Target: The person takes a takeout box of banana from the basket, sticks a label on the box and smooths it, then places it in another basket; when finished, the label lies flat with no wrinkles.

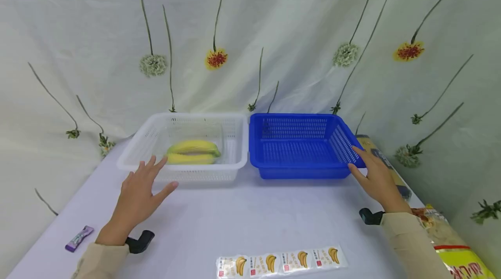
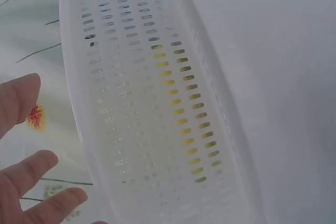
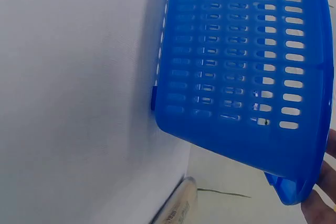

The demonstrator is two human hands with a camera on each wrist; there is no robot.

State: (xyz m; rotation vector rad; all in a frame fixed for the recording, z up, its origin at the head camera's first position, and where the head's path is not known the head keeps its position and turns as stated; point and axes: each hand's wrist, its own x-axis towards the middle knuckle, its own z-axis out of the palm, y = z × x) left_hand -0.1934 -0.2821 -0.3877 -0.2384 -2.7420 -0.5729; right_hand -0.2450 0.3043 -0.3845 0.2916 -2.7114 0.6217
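Two yellow bananas (image 1: 192, 146) lie in a white plastic basket (image 1: 129, 144), with clear packaging around them. My left hand (image 1: 137, 196) hovers at its front left corner, fingers spread and holding nothing. In the left wrist view, its fingertips stand beside the rim of the white basket (image 2: 84, 129), and yellow shows through the slots. A blue plastic basket (image 1: 301, 172), with nothing inside, stands to the right of the white one. Near its front right corner is my right hand (image 1: 377, 183), thumb and fingers apart. In the right wrist view, fingertips are right at the blue basket's (image 3: 241, 129) rim corner.
In front lies a strip of white packets (image 1: 282, 264) printed with bananas. A small purple packet (image 1: 79, 238) is at the left. Along the right edge are a brown and dark package (image 1: 385, 161) and a yellow-ended bag (image 1: 450, 240). Behind hangs a flowered cloth (image 1: 297, 40).
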